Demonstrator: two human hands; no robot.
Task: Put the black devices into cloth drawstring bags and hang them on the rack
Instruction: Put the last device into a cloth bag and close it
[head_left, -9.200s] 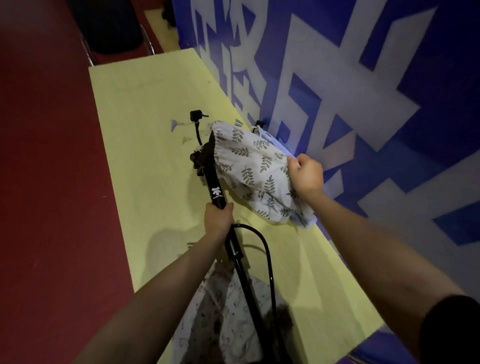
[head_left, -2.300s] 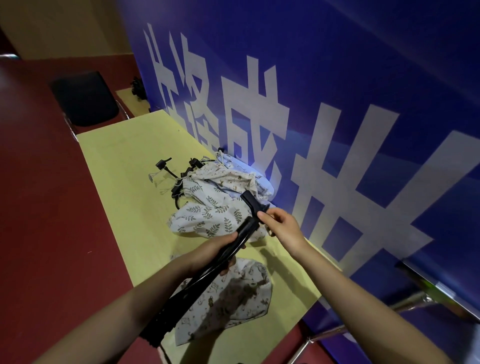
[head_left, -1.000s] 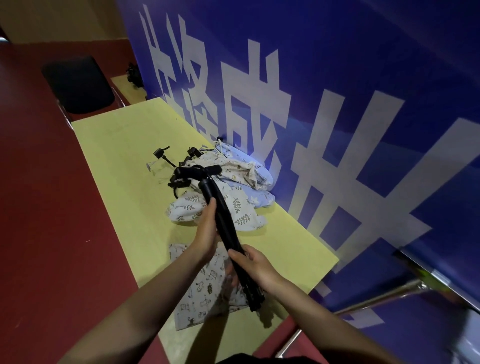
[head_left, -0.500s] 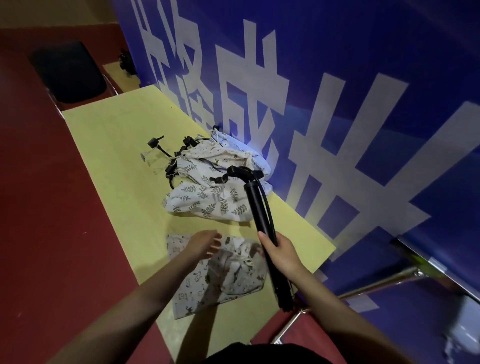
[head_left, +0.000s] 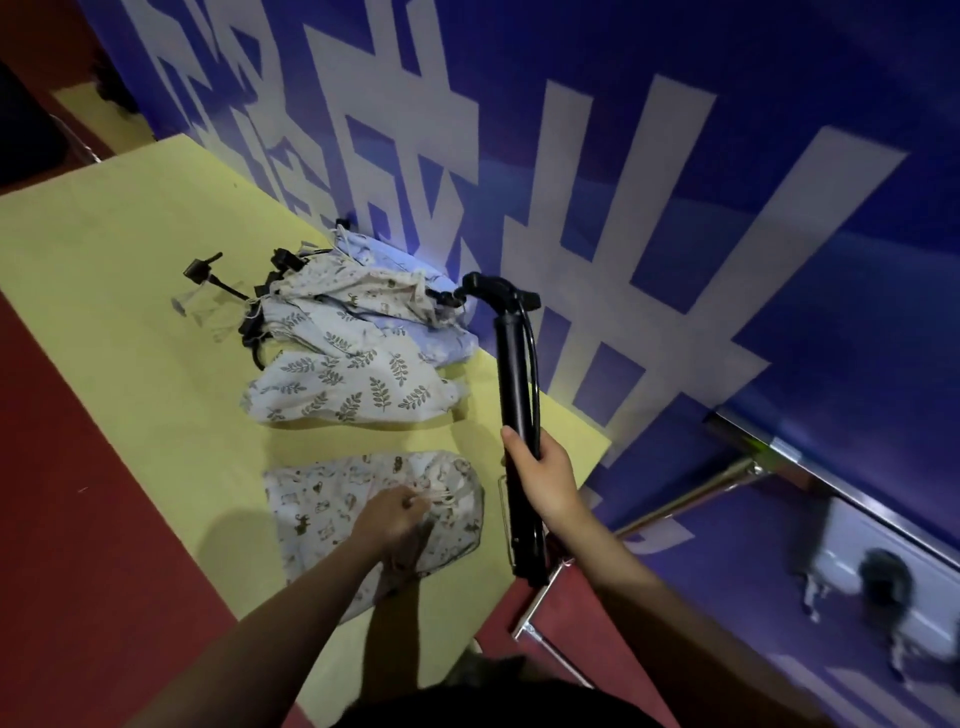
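Cotton animal-print bag lies flat at the yellow table's near end, its gathered mouth pinched by the left hand; just right of the bag, the right hand grips the long black device mid-shaft, upright; beyond the bag, other bags lie heaped.

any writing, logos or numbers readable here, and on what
"共": my best reading of the nearest big white character on the blue backdrop, seen at a steep angle.
Other white characters further along the backdrop: cut off and skewed, not readable.
black device: no legible logo.
leaf-print bag and animal-print bag: patterns only, no text.
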